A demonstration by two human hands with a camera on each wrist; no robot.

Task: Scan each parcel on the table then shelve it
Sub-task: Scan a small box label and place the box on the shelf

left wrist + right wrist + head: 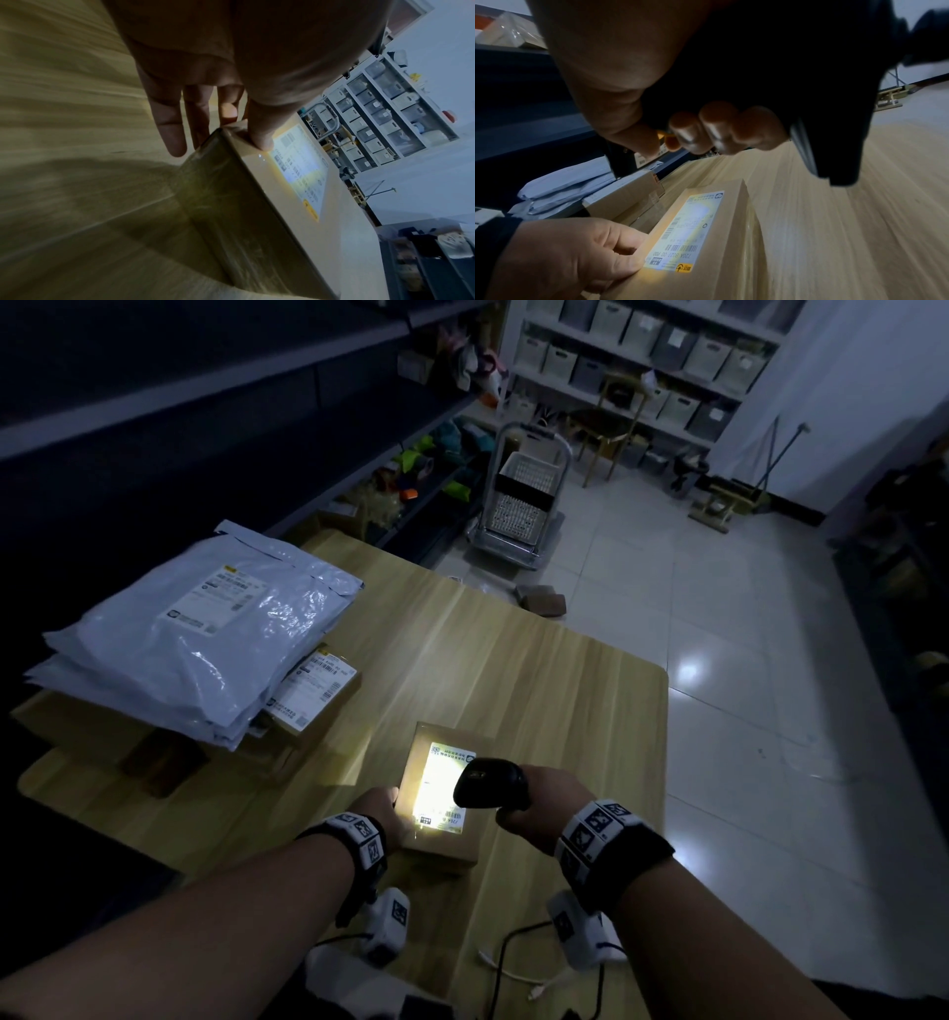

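A small cardboard box (441, 845) lies flat on the wooden table (539, 660), its shipping label (444, 785) facing up and lit bright yellow-white. My left hand (380, 809) holds the box's left edge. Its thumb (259, 140) lies on top beside the label (298, 168), and the fingers (169, 130) run down past the side. My right hand (544, 806) grips a black handheld scanner (488, 783) just above the box, nose pointing at the label (687, 229). The fingers (718, 130) wrap round the scanner's handle (808, 101).
A stack of grey plastic mailers (195, 634) rests on flat cardboard boxes (318, 690) at the table's left. Dark shelving (205, 377) runs along the left. A trolley with a white basket (524, 500) and brown parcels (544, 600) stand on the floor beyond. Cables (508, 963) lie at the near edge.
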